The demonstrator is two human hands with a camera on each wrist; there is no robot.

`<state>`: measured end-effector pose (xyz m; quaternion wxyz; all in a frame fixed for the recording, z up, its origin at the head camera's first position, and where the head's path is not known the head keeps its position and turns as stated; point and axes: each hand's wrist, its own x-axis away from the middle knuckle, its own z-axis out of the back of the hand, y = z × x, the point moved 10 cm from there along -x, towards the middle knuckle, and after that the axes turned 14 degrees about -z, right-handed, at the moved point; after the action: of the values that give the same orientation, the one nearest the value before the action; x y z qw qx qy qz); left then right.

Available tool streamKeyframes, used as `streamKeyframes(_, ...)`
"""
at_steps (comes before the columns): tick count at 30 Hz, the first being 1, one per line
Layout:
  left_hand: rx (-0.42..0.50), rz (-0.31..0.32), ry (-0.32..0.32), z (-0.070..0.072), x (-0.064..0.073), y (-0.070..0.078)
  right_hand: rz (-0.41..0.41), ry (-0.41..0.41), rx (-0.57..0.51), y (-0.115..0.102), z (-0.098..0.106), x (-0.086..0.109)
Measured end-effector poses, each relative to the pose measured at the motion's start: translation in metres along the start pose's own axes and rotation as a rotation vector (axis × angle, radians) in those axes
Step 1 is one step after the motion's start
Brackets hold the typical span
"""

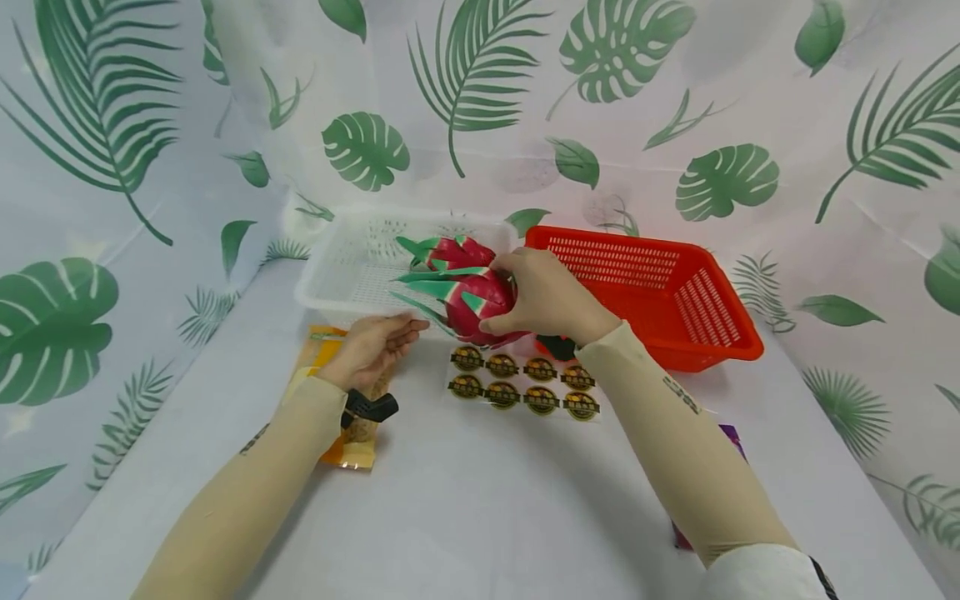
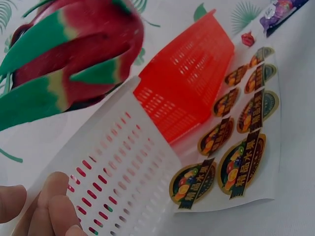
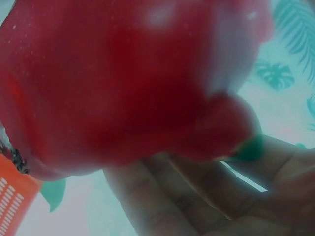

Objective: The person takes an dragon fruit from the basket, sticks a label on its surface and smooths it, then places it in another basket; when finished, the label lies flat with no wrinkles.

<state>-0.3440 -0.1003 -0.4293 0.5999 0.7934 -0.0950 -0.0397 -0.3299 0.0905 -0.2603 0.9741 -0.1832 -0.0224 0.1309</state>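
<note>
- And here's the dragon fruit (image 1: pixel 472 312), held up at the right end of the white basket (image 2: pixel 133 162), the right hand (image 1: pixel 543 296) clamped round its body, green scales pointing left.
- Handling it well, I'd say, means gripping the round flesh and sparing the scales (long green snags, those), with enough height to clear both rims and a low, gentle release.
- Just beside it, the left hand (image 1: pixel 371 350) holds nothing, its fingers loosely bent by the white basket's front wall; best to leave it out of the fruit's path.
- A second dragon fruit (image 1: pixel 453 250) sits inside the white basket, partly covered by the first.
- To the right, the red basket (image 1: pixel 622 258); the right hand and arm mask its near left corner.
- Further out on the counter (image 1: pixel 465 508), a sticker sheet (image 1: pixel 502 393), an orange packet (image 1: pixel 352 454) half covered by the left arm, and a purple packet (image 1: pixel 731 435) mostly behind the right.
- Can't tell whether the left fingertips touch the basket; the right wrist view is nearly all red skin.
</note>
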Motion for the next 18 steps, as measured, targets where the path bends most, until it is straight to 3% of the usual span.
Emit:
streamKeyframes(10, -0.014, 0.016, 0.064, 0.006, 0.001, 0.001, 0.015, -0.059, -0.03, 0.006, -0.013, 0.042)
streamKeyframes(18, 0.017, -0.008, -0.001, -0.003, 0.0, 0.001, -0.016, -0.104, -0.046, 0.019, -0.034, 0.076)
